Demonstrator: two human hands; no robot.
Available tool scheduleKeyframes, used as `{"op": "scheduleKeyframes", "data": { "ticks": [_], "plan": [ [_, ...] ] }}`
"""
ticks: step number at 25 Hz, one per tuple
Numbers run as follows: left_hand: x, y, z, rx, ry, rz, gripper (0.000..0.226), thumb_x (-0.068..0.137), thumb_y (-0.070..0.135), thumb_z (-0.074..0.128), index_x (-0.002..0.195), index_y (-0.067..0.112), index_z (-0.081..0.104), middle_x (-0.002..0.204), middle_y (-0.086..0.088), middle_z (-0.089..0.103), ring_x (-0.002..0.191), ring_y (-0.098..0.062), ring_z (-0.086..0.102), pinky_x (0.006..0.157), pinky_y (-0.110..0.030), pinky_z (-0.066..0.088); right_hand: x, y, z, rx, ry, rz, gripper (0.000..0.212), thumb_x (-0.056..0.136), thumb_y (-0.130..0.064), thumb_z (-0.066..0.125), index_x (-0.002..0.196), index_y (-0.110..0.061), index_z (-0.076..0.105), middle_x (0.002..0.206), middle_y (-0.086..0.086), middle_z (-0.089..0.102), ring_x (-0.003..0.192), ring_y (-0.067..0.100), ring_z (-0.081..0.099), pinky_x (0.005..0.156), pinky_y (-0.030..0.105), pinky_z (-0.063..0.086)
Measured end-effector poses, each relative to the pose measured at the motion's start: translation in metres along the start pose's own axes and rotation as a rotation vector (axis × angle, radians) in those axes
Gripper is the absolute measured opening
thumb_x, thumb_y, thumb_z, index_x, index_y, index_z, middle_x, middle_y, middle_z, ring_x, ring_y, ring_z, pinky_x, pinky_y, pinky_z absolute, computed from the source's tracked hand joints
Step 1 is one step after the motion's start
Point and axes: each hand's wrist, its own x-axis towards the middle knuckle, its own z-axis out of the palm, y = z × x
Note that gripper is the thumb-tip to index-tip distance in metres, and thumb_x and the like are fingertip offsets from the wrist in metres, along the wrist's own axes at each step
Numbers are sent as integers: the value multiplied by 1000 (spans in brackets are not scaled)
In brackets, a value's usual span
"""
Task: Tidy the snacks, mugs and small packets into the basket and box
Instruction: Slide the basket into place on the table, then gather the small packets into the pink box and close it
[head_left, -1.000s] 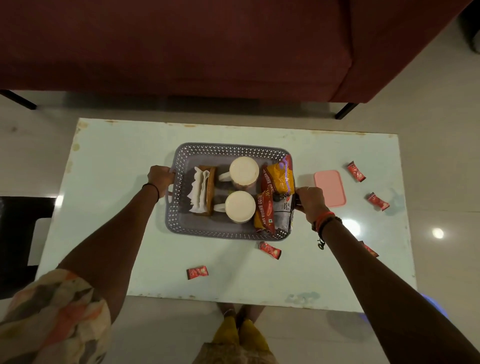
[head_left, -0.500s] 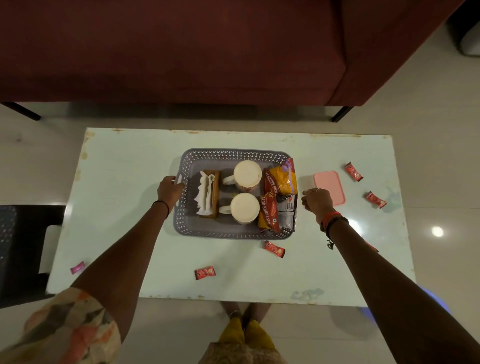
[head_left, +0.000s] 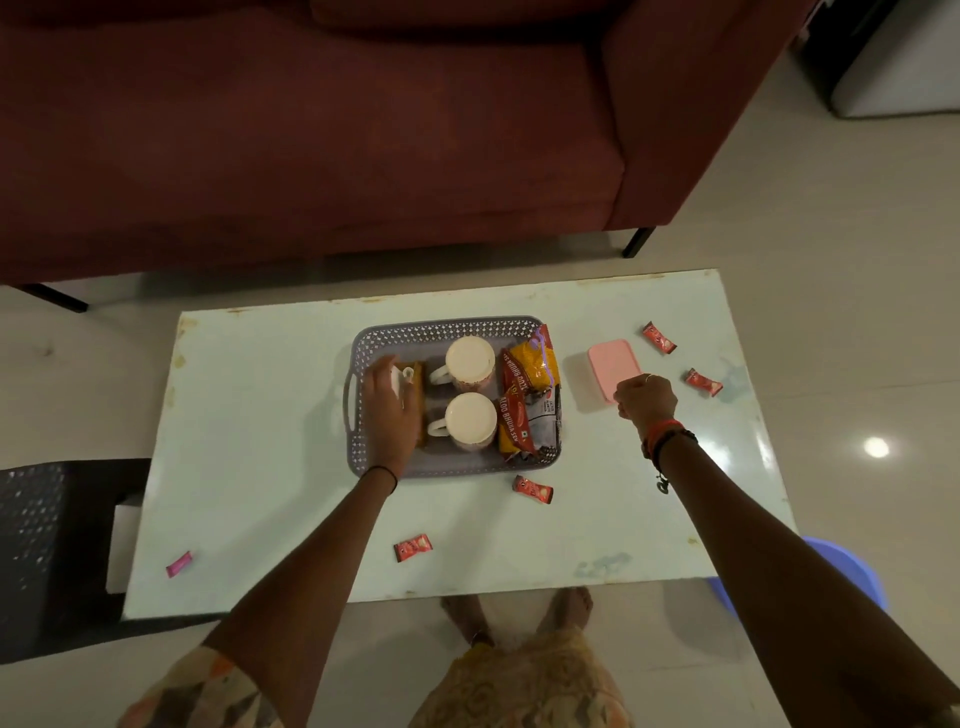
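Reaching L hand (head_left: 389, 410) into basket (head_left: 441, 326) at table (head_left: 260, 441) centre, fingers together over napkin holder (head_left: 417, 375), prob. squaring it. R hand (head_left: 647, 397) curled at near edge of pink box (head_left: 613, 364), prob. opening it for red packets (head_left: 532, 489) strewn by front & right edges. Grip unclear, both hands. Mugs (head_left: 470, 361), snack bags (head_left: 530, 395) already in.

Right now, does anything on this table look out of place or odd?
Yes. Several packets lie loose on the table, outside the basket: two red packets right of the pink box, two in front of the basket, and a pink packet near the front-left corner.
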Motion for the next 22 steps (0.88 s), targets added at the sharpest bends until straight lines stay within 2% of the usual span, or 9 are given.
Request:
{"op": "scheduleKeyframes", "data": {
  "ticks": [4, 6, 9, 10, 12, 14, 17, 20, 22],
  "plan": [
    [-28, 63, 51, -8, -126, 176, 32, 91, 12, 53, 123, 7, 52, 125, -12, 56, 115, -19, 49, 100, -22, 42, 13, 13, -19, 50, 68, -16, 10, 86, -1, 50, 81, -6, 58, 82, 16, 60, 83, 25, 57, 89, 39, 52],
    [-42, 91, 78, -53, -251, 205, 32, 93, 16, 51, 124, 9, 50, 129, -9, 53, 120, -18, 48, 102, -26, 43, 21, 14, -31, 53, 60, -24, 11, 86, 1, 50, 83, -7, 58, 83, 14, 59, 85, 23, 55, 87, 38, 52],
    [-51, 120, 126, -38, -399, 254, 38, 93, 18, 52, 130, 8, 45, 135, -9, 47, 127, -21, 45, 108, -34, 41, 40, 21, -48, 61, 32, -56, 21, 83, 7, 50, 95, -1, 66, 88, 12, 59, 85, 20, 53, 61, 17, 45],
    [-53, 128, 143, -26, -437, 227, 44, 92, 18, 53, 133, 8, 41, 138, -10, 44, 129, -21, 44, 108, -34, 40, 47, 23, -51, 45, 19, -88, 24, 83, 9, 50, 99, 2, 66, 91, 13, 62, 85, 22, 55, 53, 12, 40],
    [-58, 140, 176, -47, -462, 36, 59, 90, 19, 58, 140, 4, 31, 143, -14, 36, 129, -25, 44, 106, -33, 40, 60, 25, -52, 20, -18, -160, 23, 85, 9, 50, 103, 5, 65, 104, 18, 67, 93, 30, 62, 50, 8, 37],
    [-62, 150, 210, -108, -433, -249, 74, 87, 20, 63, 143, 0, 20, 144, -19, 29, 130, -30, 40, 105, -33, 36, 79, 26, -52, -27, -69, -229, 24, 89, 9, 47, 105, 4, 64, 110, 21, 68, 102, 33, 64, 59, 5, 40],
    [-62, 152, 251, -191, -396, -502, 89, 81, 22, 70, 145, -3, 13, 147, -22, 22, 134, -36, 34, 108, -38, 34, 105, 21, -48, -112, -169, -314, 31, 89, 11, 45, 113, 2, 61, 118, 20, 65, 108, 31, 62, 82, 23, 47],
    [-53, 144, 277, -155, -369, -518, 102, 74, 26, 78, 147, 2, 11, 151, -20, 19, 139, -35, 27, 112, -44, 32, 131, 14, -36, -339, -334, -459, 49, 90, 4, 54, 137, -4, 47, 139, 18, 50, 129, 30, 48, 109, 37, 41],
    [-48, 136, 284, -100, -383, -425, 113, 66, 29, 83, 147, 5, 9, 153, -18, 19, 141, -32, 23, 114, -45, 29, 144, 10, -28, -532, -417, -538, 61, 90, -4, 58, 146, -7, 33, 144, 18, 41, 134, 33, 41, 112, 40, 37]
  ]
}}
